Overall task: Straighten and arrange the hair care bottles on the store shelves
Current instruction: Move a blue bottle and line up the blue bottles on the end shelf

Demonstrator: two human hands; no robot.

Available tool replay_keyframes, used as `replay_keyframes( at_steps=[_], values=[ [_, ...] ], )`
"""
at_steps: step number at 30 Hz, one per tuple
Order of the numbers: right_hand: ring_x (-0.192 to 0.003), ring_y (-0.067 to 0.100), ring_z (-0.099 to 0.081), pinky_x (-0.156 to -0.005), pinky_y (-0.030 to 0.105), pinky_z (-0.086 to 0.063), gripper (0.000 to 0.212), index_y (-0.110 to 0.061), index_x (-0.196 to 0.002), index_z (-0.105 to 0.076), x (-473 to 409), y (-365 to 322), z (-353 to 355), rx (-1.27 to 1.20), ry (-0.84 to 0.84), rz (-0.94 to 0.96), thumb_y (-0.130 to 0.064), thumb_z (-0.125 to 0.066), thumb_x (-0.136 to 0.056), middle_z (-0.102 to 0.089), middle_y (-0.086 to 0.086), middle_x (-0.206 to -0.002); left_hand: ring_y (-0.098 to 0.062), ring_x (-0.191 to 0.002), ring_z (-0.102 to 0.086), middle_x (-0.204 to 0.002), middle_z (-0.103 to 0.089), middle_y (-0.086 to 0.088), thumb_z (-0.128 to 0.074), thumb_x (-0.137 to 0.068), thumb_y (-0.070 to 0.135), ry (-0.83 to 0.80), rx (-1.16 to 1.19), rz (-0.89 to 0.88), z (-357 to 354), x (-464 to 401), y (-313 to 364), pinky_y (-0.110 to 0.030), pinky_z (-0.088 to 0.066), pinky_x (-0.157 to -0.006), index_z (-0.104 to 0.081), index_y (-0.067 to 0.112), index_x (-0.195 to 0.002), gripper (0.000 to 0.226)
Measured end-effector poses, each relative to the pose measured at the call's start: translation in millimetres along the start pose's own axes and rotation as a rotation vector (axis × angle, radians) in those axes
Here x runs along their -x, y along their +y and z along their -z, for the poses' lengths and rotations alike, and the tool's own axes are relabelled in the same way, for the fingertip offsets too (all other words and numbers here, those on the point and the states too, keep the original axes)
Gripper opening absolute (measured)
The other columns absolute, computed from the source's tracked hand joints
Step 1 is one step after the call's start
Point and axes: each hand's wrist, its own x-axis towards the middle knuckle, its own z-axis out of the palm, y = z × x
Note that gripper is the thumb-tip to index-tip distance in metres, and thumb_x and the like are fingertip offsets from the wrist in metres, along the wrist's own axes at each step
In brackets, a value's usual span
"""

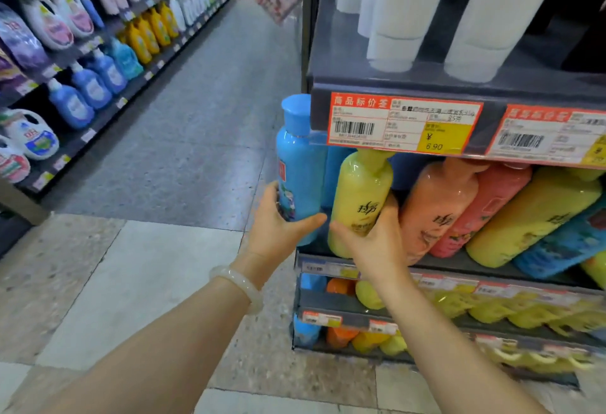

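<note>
Two bottles are held for straightening: blue bottle (300,164) in left grip (278,230), yellow bottle (359,197) in right grip (377,243)

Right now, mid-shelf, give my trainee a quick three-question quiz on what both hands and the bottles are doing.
1. True or false: the left hand grips the blue bottle.
2. Which bottle does the right hand hold? A) orange B) yellow C) white
3. Fill in: the bottles to the right of the yellow bottle lean toward the ____.

Key:
1. True; its cap sticks out past the shelf edge.
2. B.
3. Left; the orange bottle and its neighbours tilt instead of standing upright.
</note>
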Motion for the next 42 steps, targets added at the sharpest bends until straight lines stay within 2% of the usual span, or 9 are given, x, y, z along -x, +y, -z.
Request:
replay_keyframes(
  at_steps=[3, 6, 12, 17, 20, 24, 28, 33, 42],
  values=[
    [-0.089, 0.017, -0.061, -0.072, 0.029, -0.048, 0.057, -0.024, -0.104, -0.039, 1, 2, -8, -0.004, 0.094, -0.053, -0.020, -0.082, -0.066, -0.061, 0.001, -0.098, -0.010, -0.094, -0.065, -0.104, -0.064, 0.002, -0.082, -0.064, 0.004, -0.111, 0.045, -0.009, 1, -17, -8, -0.023, -0.057, -0.076, -0.047, 0.014, -0.115, 0.063],
    [-0.080, 0.001, -0.055, -0.068, 0.014, -0.043, 0.057, -0.021, -0.104, -0.040, 3, 0, -5, 0.001, 0.118, -0.072, -0.018, -0.082, -0.065, -0.055, -0.011, -0.088, -0.012, -0.099, -0.065, -0.109, -0.065, -0.002, -0.084, -0.062, 0.008, -0.155, 0.030, -0.014, -4, -25, -11, -0.029, -0.056, -0.082, -0.049, 0.014, -0.115, 0.063],
    [-0.078, 0.006, -0.051, -0.061, 0.010, -0.038, 0.059, -0.011, -0.112, -0.043, 10, -3, -5, 0.068, 0.217, -0.110, -0.019, -0.081, -0.067, -0.052, -0.010, -0.089, 0.011, -0.078, -0.063, -0.096, -0.063, 0.009, -0.080, -0.065, 0.001, -0.313, -0.005, -0.041, -9, -36, -23, -0.008, -0.050, -0.068, -0.050, 0.023, -0.104, 0.054],
    [-0.078, 0.009, -0.045, -0.057, 0.003, -0.034, 0.060, -0.009, -0.112, -0.045, 15, -6, -10, 0.146, 0.288, -0.095, -0.021, -0.082, -0.066, -0.048, -0.011, -0.086, -0.003, -0.102, -0.057, -0.120, -0.045, -0.009, -0.084, -0.062, 0.010, -0.355, -0.053, -0.054, -6, -41, -22, -0.026, -0.050, -0.094, -0.048, 0.025, -0.121, 0.070],
    [-0.082, 0.013, -0.046, -0.055, 0.014, -0.030, 0.059, -0.008, -0.110, -0.046, 18, -8, -13, 0.148, 0.319, -0.105, -0.023, -0.082, -0.065, -0.050, -0.004, -0.092, 0.017, -0.084, -0.057, -0.116, -0.045, -0.007, -0.080, -0.066, 0.001, -0.384, -0.035, -0.077, -5, -38, -21, -0.006, -0.048, -0.077, -0.048, 0.021, -0.118, 0.064],
    [-0.086, 0.014, -0.045, -0.063, 0.019, -0.028, 0.064, -0.006, -0.113, -0.045, 16, -10, -15, 0.150, 0.351, -0.117, -0.024, -0.082, -0.065, -0.049, -0.003, -0.096, 0.002, -0.090, -0.059, -0.107, -0.058, 0.004, -0.084, -0.064, 0.012, -0.359, -0.073, -0.038, -8, -37, -25, -0.013, -0.051, -0.078, -0.046, 0.019, -0.112, 0.061],
    [-0.086, 0.012, -0.044, -0.061, 0.016, -0.026, 0.066, -0.005, -0.116, -0.044, 17, -11, -14, 0.159, 0.343, -0.121, -0.022, -0.082, -0.065, -0.047, -0.006, -0.095, 0.011, -0.082, -0.059, -0.098, -0.058, 0.012, -0.085, -0.062, 0.016, -0.376, -0.084, -0.022, -7, -39, -28, -0.009, -0.050, -0.071, -0.043, 0.025, -0.102, 0.058],
    [-0.094, 0.009, -0.056, -0.079, 0.024, -0.042, 0.066, -0.021, -0.119, -0.043, 32, -5, -18, 0.062, 0.309, -0.202, -0.022, -0.081, -0.066, -0.057, -0.012, -0.100, -0.010, -0.108, -0.055, -0.122, -0.050, -0.002, -0.087, -0.057, 0.026, -0.410, -0.151, -0.033, -2, -43, -33, -0.031, -0.051, -0.092, -0.043, 0.026, -0.118, 0.076],
    [-0.093, 0.013, -0.056, -0.083, 0.031, -0.049, 0.045, -0.041, -0.093, -0.043, 62, -26, -85, 0.099, 0.419, -0.298, -0.014, -0.074, -0.075, -0.053, -0.006, -0.099, -0.008, -0.106, -0.042, -0.125, -0.044, -0.008, -0.064, -0.075, -0.001, -0.352, -0.352, -0.055, 60, -99, -31, -0.019, -0.034, -0.088, -0.045, 0.013, -0.125, 0.055]
  ],
)
